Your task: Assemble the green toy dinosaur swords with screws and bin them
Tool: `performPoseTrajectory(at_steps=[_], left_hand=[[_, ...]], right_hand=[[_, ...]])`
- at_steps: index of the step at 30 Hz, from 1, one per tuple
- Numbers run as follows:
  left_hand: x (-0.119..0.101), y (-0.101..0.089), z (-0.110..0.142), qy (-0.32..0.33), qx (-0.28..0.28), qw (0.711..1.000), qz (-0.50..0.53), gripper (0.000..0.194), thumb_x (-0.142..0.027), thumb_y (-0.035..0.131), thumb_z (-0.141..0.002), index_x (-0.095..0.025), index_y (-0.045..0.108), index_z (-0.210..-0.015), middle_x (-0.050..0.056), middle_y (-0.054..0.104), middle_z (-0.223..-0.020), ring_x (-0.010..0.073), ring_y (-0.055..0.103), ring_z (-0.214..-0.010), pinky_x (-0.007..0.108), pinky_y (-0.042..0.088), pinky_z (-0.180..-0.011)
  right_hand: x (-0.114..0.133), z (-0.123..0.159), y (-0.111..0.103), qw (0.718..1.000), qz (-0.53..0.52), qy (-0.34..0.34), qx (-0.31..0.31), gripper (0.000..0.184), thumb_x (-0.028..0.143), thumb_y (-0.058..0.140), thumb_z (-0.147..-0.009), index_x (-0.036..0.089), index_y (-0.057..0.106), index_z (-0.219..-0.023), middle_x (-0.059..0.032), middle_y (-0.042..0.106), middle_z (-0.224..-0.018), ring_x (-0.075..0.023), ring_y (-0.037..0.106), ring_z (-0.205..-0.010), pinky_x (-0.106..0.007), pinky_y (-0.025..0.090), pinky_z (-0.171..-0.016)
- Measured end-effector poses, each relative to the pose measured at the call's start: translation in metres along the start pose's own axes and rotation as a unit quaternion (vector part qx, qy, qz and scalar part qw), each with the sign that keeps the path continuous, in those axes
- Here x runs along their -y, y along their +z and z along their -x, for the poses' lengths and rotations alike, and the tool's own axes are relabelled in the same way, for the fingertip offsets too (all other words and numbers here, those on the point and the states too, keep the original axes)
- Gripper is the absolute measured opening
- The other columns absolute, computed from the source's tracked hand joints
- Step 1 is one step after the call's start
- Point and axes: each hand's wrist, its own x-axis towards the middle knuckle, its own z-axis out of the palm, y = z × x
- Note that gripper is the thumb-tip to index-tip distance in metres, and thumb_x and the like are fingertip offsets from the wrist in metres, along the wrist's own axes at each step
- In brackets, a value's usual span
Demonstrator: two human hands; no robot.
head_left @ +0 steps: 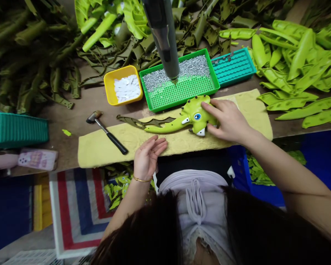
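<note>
A lime-green toy dinosaur piece [169, 125] lies on the yellow cloth [99, 147]. Its head has a blue eye, dark spikes and white horns, and a thin olive-green lattice part extends from its left end. My right hand [228, 119] grips the head end, thumb and fingers around its right side. Just below the piece's middle, my left hand [149, 156] rests near the cloth's front edge, fingers stretched out and nothing in it. Above the head hangs a dark electric screwdriver [165, 44], its tip pointing down, apart from the toy.
Behind the cloth stand a green tray of screws [157, 101], a yellow box of white pieces [109, 88] and a teal tray [234, 68]. A hammer [110, 136] lies left. Olive parts [121, 55] and lime-green parts [300, 62] are heaped around. A phone [38, 159] is far left.
</note>
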Motion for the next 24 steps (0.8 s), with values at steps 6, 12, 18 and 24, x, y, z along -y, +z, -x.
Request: performPoseTrajectory(at_steps=[6,12,18,24], left_hand=[[0.0,0.0,0.001,0.001,0.004,1.0,-0.002,0.021,-0.02,0.07,-0.07,-0.009,0.069,-0.089,0.014,0.076,-0.084,0.021,0.074,-0.08,0.033,0.06,-0.08],[-0.009,0.009,-0.008,-0.015,0.023,1.0,0.009,0.011,-0.016,0.069,-0.073,-0.009,0.067,-0.082,0.015,0.075,-0.086,0.0222,0.073,-0.089,0.036,0.057,-0.091],[-0.015,0.04,-0.031,0.018,0.021,1.0,0.001,0.012,-0.023,0.074,-0.077,-0.015,0.065,-0.078,0.004,0.073,-0.079,0.0147,0.07,-0.07,0.031,0.061,-0.076],[-0.029,0.03,-0.028,0.163,0.007,0.985,-0.064,0.027,-0.039,0.079,-0.071,-0.02,0.063,-0.082,0.001,0.073,-0.09,0.0154,0.07,-0.078,0.027,0.059,-0.07]], right_hand=[[-0.001,0.001,0.001,1.0,-0.016,0.009,0.01,0.064,0.033,0.055,-0.078,0.013,0.048,-0.139,-0.0195,0.055,-0.132,-0.0364,0.052,-0.118,-0.054,0.042,-0.1],[-0.005,0.0,0.008,0.999,-0.042,0.014,0.024,0.066,0.034,0.055,-0.079,0.014,0.046,-0.141,-0.019,0.053,-0.134,-0.0363,0.051,-0.12,-0.055,0.039,-0.103],[-0.016,0.003,0.006,0.99,-0.135,0.04,0.001,0.068,0.046,0.058,-0.08,0.017,0.047,-0.14,-0.0177,0.053,-0.136,-0.0357,0.048,-0.125,-0.057,0.037,-0.106],[-0.003,0.003,0.012,0.87,-0.412,0.244,-0.122,0.056,0.069,0.034,-0.089,0.021,0.065,-0.093,-0.0027,0.059,-0.072,-0.017,0.059,-0.071,-0.033,0.049,-0.066]])
